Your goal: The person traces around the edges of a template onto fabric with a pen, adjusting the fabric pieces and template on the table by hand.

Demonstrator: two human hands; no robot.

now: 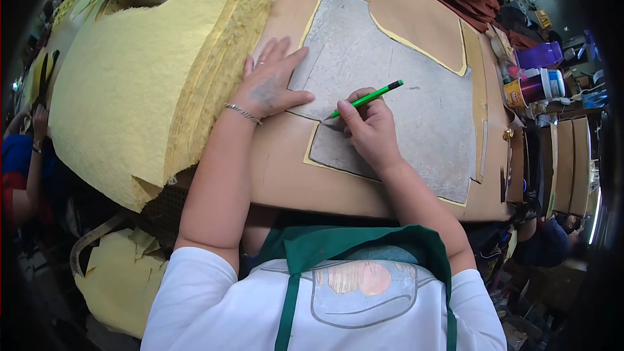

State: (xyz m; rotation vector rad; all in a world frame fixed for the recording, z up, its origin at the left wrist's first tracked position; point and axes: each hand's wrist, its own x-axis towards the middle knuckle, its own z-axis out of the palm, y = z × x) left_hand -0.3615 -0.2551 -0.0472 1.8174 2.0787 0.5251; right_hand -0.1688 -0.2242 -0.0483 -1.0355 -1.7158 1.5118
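White shirt (260, 315) and green apron (367, 240) lie nearest the camera, just off the near edge of the brown tabletop (279, 175); beyond them both forearms reach over a grey panel (422, 107), which lies flat on the tabletop, yellow material (310, 147) showing as a thin margin along parts of its outline; the left hand (270, 84) is open, palm down and fingers spread at the panel's left edge, seemingly to steady the layers; the right hand (369, 127) pinches a green pencil (372, 97), its point at the inner corner of the panel's notch, slanted as would suit close work along an edge; a thick yellow stack (130, 84) sits left of the left forearm, perhaps for easy reach.
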